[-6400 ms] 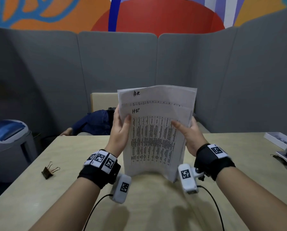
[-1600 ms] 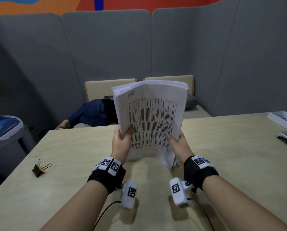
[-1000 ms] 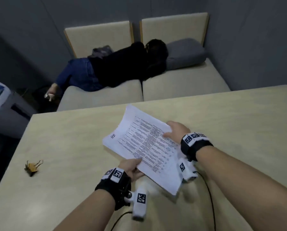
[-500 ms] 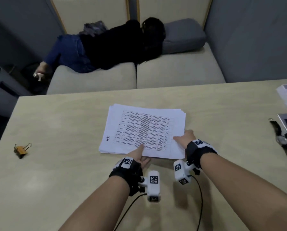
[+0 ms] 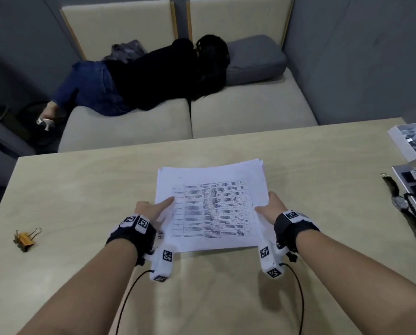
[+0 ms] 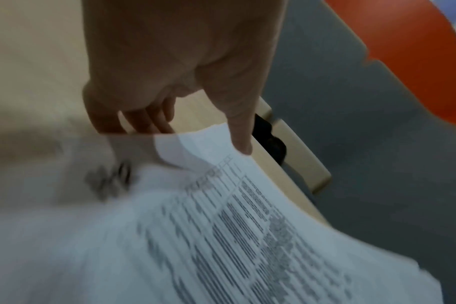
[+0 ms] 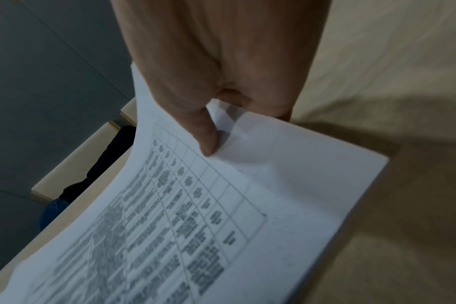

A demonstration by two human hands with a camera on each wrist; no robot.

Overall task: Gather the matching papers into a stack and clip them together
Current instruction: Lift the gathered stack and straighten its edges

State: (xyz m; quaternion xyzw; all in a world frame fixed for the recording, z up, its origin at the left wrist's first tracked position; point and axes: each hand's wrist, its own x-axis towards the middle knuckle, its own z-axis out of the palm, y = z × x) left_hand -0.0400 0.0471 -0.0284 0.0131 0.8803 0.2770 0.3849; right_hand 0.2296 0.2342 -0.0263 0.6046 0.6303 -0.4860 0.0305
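The stack [image 5: 211, 206] now lies on the bench [image 5: 81, 189] with its short edges near and far, a quarter turn from how it lay half a second back, when its long edge faced the person. A second and a half ago it stood upright on its edge between both hands, being squared; since then it has come down flat and been swung round. I judge the gathering is done and the sheets are being lined up for clipping.

The left hand [image 5: 151, 209] holds the stack's left edge, thumb on top of the page and fingers going under it. The right hand [image 5: 271, 209] pinches the right edge, thumb on the top sheet, fingers below. Both wrist views show the held edges raised a little off the bench, the paper bowing between the hands.

The stack is white sheets, the top one printed with a ruled table of small text. The far edge shows several sheets slightly stepped at the right corner, so it is not quite flush.

The clip [image 5: 25, 238], a brass-coloured binder clip, sits well apart to the left on the bench, where it has been all along. One hand must let go to fetch it.
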